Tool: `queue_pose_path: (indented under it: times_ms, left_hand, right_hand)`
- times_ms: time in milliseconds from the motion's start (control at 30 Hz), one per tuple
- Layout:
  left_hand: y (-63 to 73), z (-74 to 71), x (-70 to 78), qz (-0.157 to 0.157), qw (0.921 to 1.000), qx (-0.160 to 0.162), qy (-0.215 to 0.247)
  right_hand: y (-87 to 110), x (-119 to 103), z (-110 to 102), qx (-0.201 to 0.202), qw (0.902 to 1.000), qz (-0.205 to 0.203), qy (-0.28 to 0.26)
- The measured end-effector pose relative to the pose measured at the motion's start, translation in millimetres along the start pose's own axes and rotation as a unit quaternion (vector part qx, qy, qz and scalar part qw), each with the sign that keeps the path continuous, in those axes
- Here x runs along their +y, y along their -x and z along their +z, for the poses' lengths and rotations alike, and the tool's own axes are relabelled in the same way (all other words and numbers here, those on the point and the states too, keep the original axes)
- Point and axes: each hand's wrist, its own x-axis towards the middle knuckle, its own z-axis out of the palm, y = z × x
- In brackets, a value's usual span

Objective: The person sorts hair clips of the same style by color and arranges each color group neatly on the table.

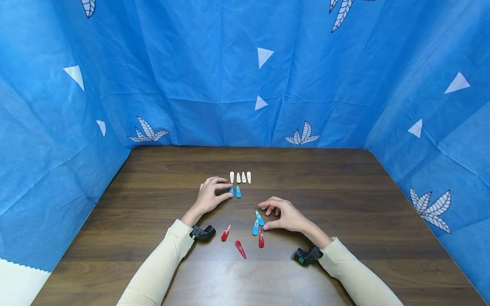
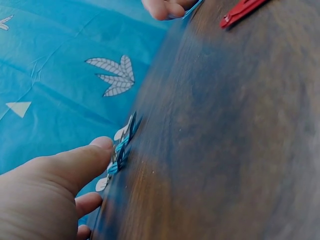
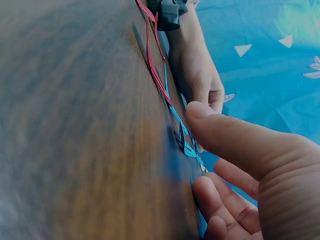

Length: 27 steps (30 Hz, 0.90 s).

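Note:
My left hand point(image 1: 208, 195) is at the left end of a row of two blue snap hair clips, thumb and index finger straight and parted around the left blue clip point(image 1: 231, 192). Whether the fingertips touch it I cannot tell. Beside it lies the other blue clip point(image 1: 238, 191). My right hand point(image 1: 285, 216) hovers by two overlapping blue clips, an upper one point(image 1: 259, 217) and a lower one point(image 1: 255, 228). Its fingers bend loosely with a gap to the thumb, holding nothing. In the right wrist view the thumb point(image 3: 225, 135) partly covers those clips.
A row of several white hair clips point(image 1: 243, 177) lies just beyond the blue row. Nearer me are three scattered red clips: left point(image 1: 226, 233), middle point(image 1: 240, 249) and right point(image 1: 261, 239). Blue cloth point(image 1: 222, 76) hangs around the brown wooden table point(image 1: 325, 178).

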Motion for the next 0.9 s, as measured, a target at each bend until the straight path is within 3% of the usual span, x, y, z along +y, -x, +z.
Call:
queue_pose_path:
  times_ms: [533, 900]
  left_hand:
    - [1.1, 0.5, 1.0, 0.007, 0.9996, -0.006, -0.025]
    - [0.0, -0.2, 2.1, 0.007, 0.9996, -0.009, -0.026]
  right_hand:
    - [-3.3, 0.5, 7.1, -0.005, 0.9989, -0.019, 0.043]
    - [-4.2, 0.9, 7.0, -0.015, 0.9986, -0.011, 0.049]
